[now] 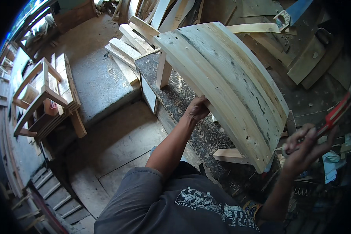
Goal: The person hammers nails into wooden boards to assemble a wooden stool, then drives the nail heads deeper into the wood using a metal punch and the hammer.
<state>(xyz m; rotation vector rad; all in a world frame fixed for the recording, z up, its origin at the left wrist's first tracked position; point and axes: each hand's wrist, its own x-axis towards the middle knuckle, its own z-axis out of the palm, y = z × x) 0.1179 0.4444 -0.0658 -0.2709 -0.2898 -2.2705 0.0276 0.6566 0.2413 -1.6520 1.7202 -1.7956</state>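
Observation:
A small wooden bench (226, 84) with a plank top and short legs stands on the dark worktable in front of me. My left hand (199, 108) is closed on its near long edge, with the fingers partly hidden under the top. At the bench's right end, my right hand (302, 145) is closed around a long red and black tool (334, 114) pointing up and right. The tool's kind is unclear, as its far end fades into the dark rim. Dark nail holes and a grey streak mark the planks.
Wood shavings litter the dark worktable (179, 95). Wooden pieces (130, 48) are stacked beyond its left end. A handsaw with a blue blade (298, 11) lies at the far right. An unfinished wooden frame (45, 93) stands on the left, and a white cloth (331, 165) is at right.

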